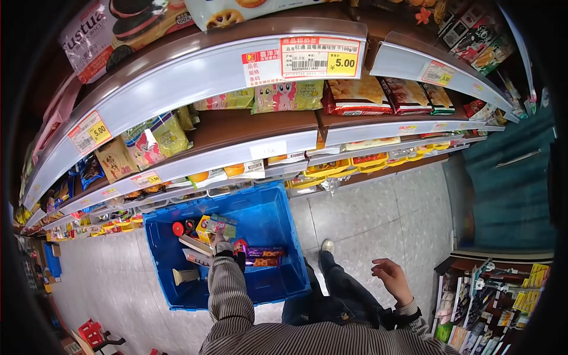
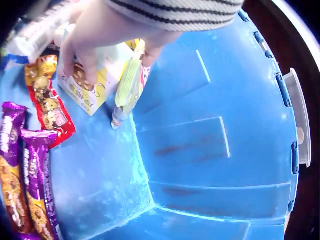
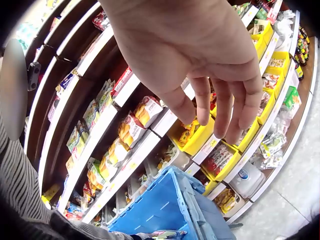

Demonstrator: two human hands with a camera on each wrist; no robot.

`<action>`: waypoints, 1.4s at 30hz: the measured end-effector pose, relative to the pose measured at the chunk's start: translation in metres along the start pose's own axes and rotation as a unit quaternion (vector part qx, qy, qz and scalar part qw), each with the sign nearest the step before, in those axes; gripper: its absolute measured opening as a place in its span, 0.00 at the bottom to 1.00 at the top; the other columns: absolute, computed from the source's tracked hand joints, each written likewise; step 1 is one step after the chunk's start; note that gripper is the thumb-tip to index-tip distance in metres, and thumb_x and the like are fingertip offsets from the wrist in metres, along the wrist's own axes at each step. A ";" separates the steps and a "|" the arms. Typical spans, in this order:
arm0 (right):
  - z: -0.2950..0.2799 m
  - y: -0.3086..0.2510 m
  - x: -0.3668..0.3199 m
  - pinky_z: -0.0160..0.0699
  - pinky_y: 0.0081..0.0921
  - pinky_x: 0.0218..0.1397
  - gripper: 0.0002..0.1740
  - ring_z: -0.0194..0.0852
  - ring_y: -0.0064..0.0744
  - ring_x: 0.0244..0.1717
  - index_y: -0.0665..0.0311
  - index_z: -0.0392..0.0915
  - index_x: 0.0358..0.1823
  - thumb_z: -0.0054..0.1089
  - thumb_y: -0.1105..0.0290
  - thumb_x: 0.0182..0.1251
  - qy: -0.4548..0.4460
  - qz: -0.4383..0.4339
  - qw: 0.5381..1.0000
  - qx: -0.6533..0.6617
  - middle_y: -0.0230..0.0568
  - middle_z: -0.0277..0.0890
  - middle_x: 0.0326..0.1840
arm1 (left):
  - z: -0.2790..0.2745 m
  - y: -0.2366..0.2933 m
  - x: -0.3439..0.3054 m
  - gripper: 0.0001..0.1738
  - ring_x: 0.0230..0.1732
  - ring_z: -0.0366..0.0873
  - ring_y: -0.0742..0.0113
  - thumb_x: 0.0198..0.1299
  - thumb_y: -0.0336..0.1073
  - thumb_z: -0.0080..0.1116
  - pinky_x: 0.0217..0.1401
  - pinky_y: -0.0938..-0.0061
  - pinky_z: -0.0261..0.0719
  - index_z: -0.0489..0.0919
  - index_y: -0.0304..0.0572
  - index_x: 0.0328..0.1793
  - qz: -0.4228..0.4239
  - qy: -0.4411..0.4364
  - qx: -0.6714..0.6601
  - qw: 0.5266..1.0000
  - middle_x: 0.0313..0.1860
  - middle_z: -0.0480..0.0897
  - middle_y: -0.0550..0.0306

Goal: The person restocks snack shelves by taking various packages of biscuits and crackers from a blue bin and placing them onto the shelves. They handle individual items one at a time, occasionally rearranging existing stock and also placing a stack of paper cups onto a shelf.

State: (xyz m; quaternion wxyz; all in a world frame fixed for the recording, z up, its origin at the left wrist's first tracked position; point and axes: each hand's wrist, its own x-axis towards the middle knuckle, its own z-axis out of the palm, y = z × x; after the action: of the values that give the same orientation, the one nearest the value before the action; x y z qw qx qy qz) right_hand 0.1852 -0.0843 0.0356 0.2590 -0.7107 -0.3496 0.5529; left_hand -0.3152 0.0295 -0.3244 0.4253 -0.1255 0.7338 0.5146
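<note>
Inside the blue crate [image 1: 260,207], my left hand [image 1: 221,241] reaches down over a green packet [image 1: 223,226] and a yellow box [image 1: 203,228]. In the left wrist view, the fingers of the left hand [image 2: 107,40] curl over the yellow box [image 2: 92,97], and the thumb lies against the green packet [image 2: 129,87], which stands on edge beside it. A red packet [image 2: 50,102] and purple biscuit packs [image 2: 37,185] lie nearby on the crate floor. My right hand [image 1: 393,281] hangs empty beside my body; the right wrist view shows the right hand [image 3: 200,65] with loosely bent fingers.
Snack shelves [image 1: 201,127] curve across the front above the crate, with yellow bins [image 3: 197,137] low down. Grey floor tiles [image 1: 378,207] lie right of the crate. A rack of small goods [image 1: 491,302] and a teal curtain [image 1: 512,177] are on the right.
</note>
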 end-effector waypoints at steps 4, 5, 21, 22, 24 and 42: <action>0.008 -0.004 0.006 0.74 0.20 0.48 0.14 0.76 0.22 0.41 0.67 0.75 0.51 0.56 0.78 0.63 -0.025 -0.028 0.999 -0.008 0.35 0.79 0.37 | -0.020 -0.011 0.008 0.22 0.39 0.82 0.49 0.54 0.38 0.59 0.35 0.58 0.84 0.75 0.40 0.55 -0.038 -0.024 -0.004 0.999 0.45 0.81 0.47; 0.009 -0.005 0.008 0.74 0.20 0.48 0.14 0.76 0.22 0.41 0.67 0.75 0.51 0.56 0.78 0.63 -0.028 -0.032 0.999 -0.010 0.35 0.79 0.37 | -0.026 -0.018 0.022 0.21 0.41 0.82 0.50 0.56 0.38 0.57 0.35 0.57 0.84 0.74 0.42 0.56 -0.085 -0.064 -0.031 0.994 0.46 0.81 0.48; 0.090 -0.062 0.031 0.77 0.21 0.45 0.21 0.78 0.24 0.42 0.67 0.68 0.59 0.58 0.69 0.67 -0.293 -0.099 0.951 0.022 0.39 0.77 0.43 | -0.084 0.061 -0.293 0.16 0.51 0.78 0.65 0.60 0.25 0.55 0.52 0.68 0.78 0.76 0.34 0.55 0.082 -0.334 -0.118 0.932 0.48 0.80 0.58; 0.099 -0.076 0.027 0.79 0.23 0.46 0.23 0.78 0.28 0.44 0.66 0.64 0.62 0.57 0.68 0.68 -0.320 -0.059 0.946 0.018 0.41 0.76 0.46 | -0.082 0.062 -0.312 0.17 0.53 0.77 0.65 0.60 0.24 0.54 0.55 0.70 0.77 0.75 0.33 0.57 0.096 -0.347 -0.124 0.925 0.51 0.79 0.58; 0.112 -0.094 0.024 0.80 0.25 0.48 0.26 0.79 0.31 0.46 0.66 0.61 0.65 0.55 0.67 0.69 -0.347 -0.024 0.937 0.013 0.44 0.75 0.49 | -0.083 0.059 -0.340 0.18 0.60 0.72 0.65 0.60 0.22 0.54 0.62 0.71 0.70 0.74 0.27 0.57 0.142 -0.370 -0.125 0.910 0.61 0.69 0.58; 0.064 -0.181 0.052 0.76 0.28 0.54 0.27 0.77 0.30 0.50 0.66 0.56 0.57 0.62 0.77 0.62 -0.250 -0.270 0.900 0.233 0.48 0.77 0.50 | -0.106 0.076 -0.417 0.13 0.59 0.72 0.56 0.56 0.33 0.63 0.64 0.61 0.68 0.69 0.42 0.41 0.362 -0.321 -0.306 0.820 0.56 0.75 0.49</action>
State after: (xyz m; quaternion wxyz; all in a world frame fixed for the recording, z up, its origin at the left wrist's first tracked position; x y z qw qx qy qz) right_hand 0.0925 0.0671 0.1244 0.4609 -0.3464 -0.4425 0.6869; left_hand -0.1620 -0.1347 0.0504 0.3596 0.1982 0.3533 0.8406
